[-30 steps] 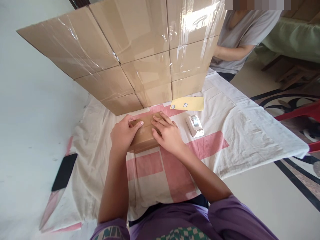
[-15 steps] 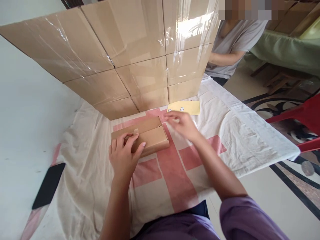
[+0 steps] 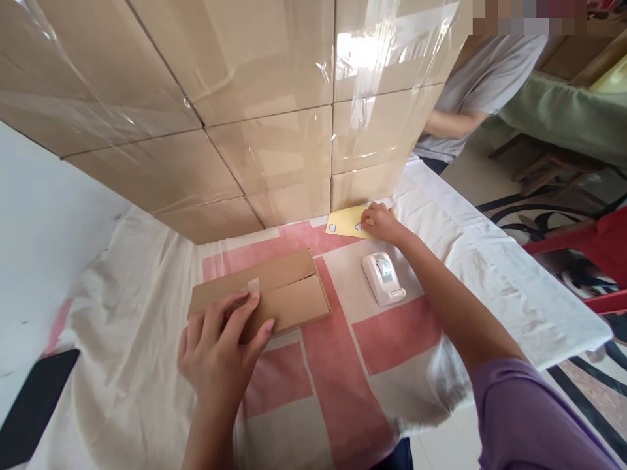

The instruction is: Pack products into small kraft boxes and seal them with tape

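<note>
A closed, flat cardboard box lies on the cloth in front of me, with a short piece of clear tape on its top seam. My left hand holds the box at its left front part, fingers curved over the top and thumb near the front edge. Over at the yellow sheet, my right hand has its fingertips pinched at a small white sticker. Another white sticker sits at the sheet's left end. Below that hand stands a white tape dispenser.
Behind the box rises a tall stack of taped cartons. A pink and white cloth covers the table. A dark flat object lies at the left edge. Another person is beyond the stack, and a red chair stands at right.
My right hand has moved from beside the box to the yellow sheet, uncovering the tape dispenser. The left hand stays on the box. The view has shifted closer.
</note>
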The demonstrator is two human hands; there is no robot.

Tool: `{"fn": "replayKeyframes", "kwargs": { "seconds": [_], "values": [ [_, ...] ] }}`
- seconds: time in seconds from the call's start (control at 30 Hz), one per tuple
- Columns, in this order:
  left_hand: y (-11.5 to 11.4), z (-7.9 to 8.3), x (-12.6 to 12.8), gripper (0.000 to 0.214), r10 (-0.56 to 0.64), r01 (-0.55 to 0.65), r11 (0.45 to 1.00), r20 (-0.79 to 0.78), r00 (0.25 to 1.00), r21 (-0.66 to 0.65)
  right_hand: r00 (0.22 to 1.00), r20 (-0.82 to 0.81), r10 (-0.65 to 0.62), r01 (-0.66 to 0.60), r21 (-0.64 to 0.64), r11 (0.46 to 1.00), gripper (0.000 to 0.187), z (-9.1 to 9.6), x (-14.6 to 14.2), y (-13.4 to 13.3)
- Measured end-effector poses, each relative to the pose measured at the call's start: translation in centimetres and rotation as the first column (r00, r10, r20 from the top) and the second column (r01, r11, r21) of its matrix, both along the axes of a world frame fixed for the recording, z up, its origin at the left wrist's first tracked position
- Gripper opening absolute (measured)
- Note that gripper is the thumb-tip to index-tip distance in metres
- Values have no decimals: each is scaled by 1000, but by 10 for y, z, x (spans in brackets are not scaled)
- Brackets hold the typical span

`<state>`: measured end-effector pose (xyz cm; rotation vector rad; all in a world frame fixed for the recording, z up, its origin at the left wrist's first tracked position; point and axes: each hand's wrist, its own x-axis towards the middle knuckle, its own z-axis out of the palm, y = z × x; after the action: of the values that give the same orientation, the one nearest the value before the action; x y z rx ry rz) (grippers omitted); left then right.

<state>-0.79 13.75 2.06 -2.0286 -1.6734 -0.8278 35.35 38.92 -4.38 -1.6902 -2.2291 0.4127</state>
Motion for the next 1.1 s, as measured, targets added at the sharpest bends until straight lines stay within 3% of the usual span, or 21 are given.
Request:
{"fn": "replayKeyframes", "kwargs": {
  "seconds": [0.17, 0.27, 0.37, 0.47, 0.63, 0.8, 1.1],
  "values": [
    [5, 3, -5, 34, -27, 27, 999, 9, 1000, -30, 970, -238, 40, -25, 65, 998, 11, 12, 7, -5],
    [7, 4, -13, 32, -73, 75, 996, 52, 996, -54, 895, -379, 234, -202, 122, 972, 12, 39, -3, -25],
    [6, 4, -25, 29, -130, 140, 988, 146, 981, -58, 783, -324, 531, -498, 184, 847, 13, 69, -30, -62],
    [4, 3, -39, 26, -144, 156, 987, 224, 964, -35, 667, -370, 647, -663, 100, 741, 14, 82, -60, -99],
    [5, -3, -54, 26, -119, 131, 991, 219, 968, -39, 511, -569, 644, -783, 1, 622, 12, 69, -86, -127],
    [15, -9, -60, 31, -258, 238, 964, 187, 948, 122, 395, -720, 571, -833, -19, 553, 13, 62, -90, -127],
    [16, -3, -51, 30, -254, 243, 966, 165, 953, 82, 462, -775, 431, -778, -121, 617, 15, 57, -95, -135]
  ]
}}
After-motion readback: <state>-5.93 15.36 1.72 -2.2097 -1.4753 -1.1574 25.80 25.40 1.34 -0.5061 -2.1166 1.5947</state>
